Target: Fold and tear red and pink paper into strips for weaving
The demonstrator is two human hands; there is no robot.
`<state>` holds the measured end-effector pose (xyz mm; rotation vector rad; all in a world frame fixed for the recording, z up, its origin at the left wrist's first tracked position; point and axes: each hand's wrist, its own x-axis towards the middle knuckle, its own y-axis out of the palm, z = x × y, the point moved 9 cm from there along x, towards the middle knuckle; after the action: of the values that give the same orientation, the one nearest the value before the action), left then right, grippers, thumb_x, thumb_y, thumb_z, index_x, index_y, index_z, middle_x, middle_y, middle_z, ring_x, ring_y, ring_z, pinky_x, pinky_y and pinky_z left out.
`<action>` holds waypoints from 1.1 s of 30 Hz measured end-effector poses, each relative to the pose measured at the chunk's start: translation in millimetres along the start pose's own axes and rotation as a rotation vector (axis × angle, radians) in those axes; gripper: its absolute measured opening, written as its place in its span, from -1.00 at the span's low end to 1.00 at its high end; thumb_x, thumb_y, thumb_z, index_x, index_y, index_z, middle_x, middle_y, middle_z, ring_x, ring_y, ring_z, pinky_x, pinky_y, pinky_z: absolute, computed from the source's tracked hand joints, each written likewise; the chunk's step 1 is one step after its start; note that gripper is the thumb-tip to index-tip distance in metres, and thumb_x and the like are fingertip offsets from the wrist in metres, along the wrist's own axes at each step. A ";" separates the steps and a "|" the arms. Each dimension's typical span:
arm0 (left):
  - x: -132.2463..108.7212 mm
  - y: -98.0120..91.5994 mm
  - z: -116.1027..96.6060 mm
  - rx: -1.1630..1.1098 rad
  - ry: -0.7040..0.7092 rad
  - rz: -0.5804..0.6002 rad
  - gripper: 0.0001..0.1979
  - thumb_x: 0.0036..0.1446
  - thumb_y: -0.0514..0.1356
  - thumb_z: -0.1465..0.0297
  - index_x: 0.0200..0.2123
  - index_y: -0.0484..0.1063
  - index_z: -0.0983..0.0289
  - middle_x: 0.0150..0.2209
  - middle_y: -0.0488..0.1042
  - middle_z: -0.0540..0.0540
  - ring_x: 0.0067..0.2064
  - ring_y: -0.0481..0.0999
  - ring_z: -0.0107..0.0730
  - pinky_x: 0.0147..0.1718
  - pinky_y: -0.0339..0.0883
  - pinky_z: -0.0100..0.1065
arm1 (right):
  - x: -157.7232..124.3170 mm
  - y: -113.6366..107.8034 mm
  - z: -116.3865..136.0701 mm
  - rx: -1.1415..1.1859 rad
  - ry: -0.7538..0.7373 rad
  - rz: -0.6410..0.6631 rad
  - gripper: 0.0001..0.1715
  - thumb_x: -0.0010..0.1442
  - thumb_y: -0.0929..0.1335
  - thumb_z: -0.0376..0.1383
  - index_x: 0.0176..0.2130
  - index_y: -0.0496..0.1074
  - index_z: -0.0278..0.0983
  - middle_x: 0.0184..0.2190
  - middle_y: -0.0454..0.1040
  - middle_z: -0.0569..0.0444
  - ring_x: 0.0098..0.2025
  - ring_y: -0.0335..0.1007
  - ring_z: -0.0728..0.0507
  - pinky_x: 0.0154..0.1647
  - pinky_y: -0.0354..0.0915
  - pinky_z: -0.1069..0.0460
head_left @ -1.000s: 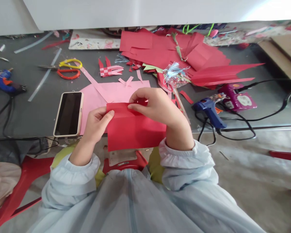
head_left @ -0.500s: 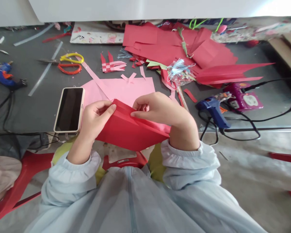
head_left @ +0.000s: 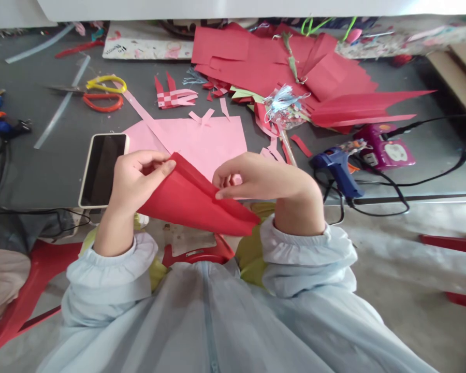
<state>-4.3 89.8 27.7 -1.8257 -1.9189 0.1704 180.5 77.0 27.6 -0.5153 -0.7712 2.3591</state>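
Observation:
Between my hands, over the table's front edge, hangs a folded sheet of red paper, tilted down to the right. My left hand pinches its upper left corner between thumb and fingers. With curled fingers and thumb, my right hand grips the fold along its upper edge; the fingertips are partly hidden. Behind the red paper, pink paper lies flat on the table. Close to my left hand lies a phone with a dark screen.
Scissors with yellow and orange handles lie at the left. A woven red-and-pink paper piece sits behind the pink paper. Red sheets are heaped at the back. A blue glue gun with cables lies right, near a purple box.
My left hand has moved left with the paper's corner, and the sheet now slopes more steeply. My right hand stays on the fold, slightly lower. The whole view has shifted a little.

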 end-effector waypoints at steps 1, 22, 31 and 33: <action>-0.3 5.6 -0.6 0.019 -0.006 0.075 -0.83 -0.04 0.41 0.25 -0.42 0.63 0.22 -0.50 0.57 0.04 -0.47 0.48 -0.40 -0.47 0.35 -0.40 | 0.1 7.9 1.7 -0.003 -0.018 0.076 -0.88 0.12 0.43 -0.33 -0.46 0.50 -0.26 -0.54 0.51 0.17 -0.49 0.34 0.01 -0.41 0.23 0.06; -11.9 35.7 -18.5 -0.019 0.014 0.362 -0.90 -0.03 0.33 0.30 -0.48 0.59 0.20 -0.45 0.60 0.05 -0.41 0.53 -0.35 -0.36 0.44 -0.37 | 22.7 4.2 1.1 0.548 -0.137 -0.314 -0.89 0.11 0.44 -0.32 -0.37 0.51 -0.35 -0.48 0.52 0.11 -0.47 0.31 0.06 -0.44 0.26 0.10; -14.6 35.5 -20.2 -0.196 -0.026 0.346 -0.90 0.00 0.35 0.33 -0.53 0.59 0.16 -0.48 0.59 0.05 -0.44 0.51 -0.36 -0.43 0.39 -0.35 | 22.2 2.3 9.8 0.620 -0.193 -0.314 -0.87 0.14 0.44 -0.30 -0.38 0.48 -0.35 -0.48 0.48 0.12 -0.47 0.29 0.07 -0.45 0.26 0.10; -15.0 35.8 -16.2 -0.209 -0.059 0.333 -0.89 -0.01 0.36 0.31 -0.54 0.59 0.15 -0.50 0.58 0.06 -0.44 0.51 -0.32 -0.44 0.39 -0.32 | 21.5 1.8 10.2 0.600 -0.193 -0.329 -0.86 0.14 0.43 -0.29 -0.38 0.48 -0.34 -0.47 0.49 0.10 -0.45 0.31 0.05 -0.43 0.27 0.10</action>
<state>34.9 75.1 23.3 -2.2975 -1.7112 0.1374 158.4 85.6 30.5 0.0906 -0.1750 2.1930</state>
